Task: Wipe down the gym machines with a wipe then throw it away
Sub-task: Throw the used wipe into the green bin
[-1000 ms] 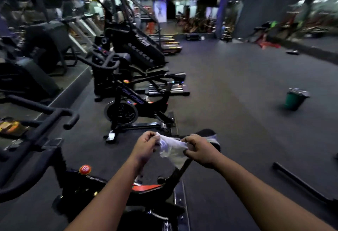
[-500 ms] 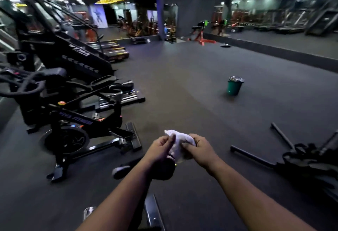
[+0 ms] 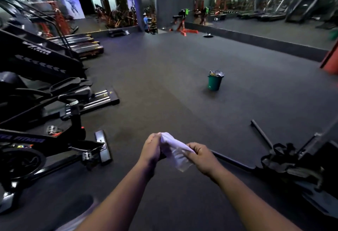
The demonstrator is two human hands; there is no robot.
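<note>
Low centre of the frame: fingers [image 3: 190,147] of the right hand [image 3: 202,158] curled round one end of a white wipe [image 3: 175,150]; left hand [image 3: 151,148] pinches the other end, bunched at its fingertips. Wipe stretched between both hands, held in the air above the dark floor [image 3: 164,84]. Both forearms bare. Left edge: a black spin bike [image 3: 45,145], a stair climber [image 3: 36,57] behind it. Right of centre, mid-frame: a green bin [image 3: 214,82] upright on the floor, well apart from the hands. Lower right: black machine frame [image 3: 292,165], details blurred.
</note>
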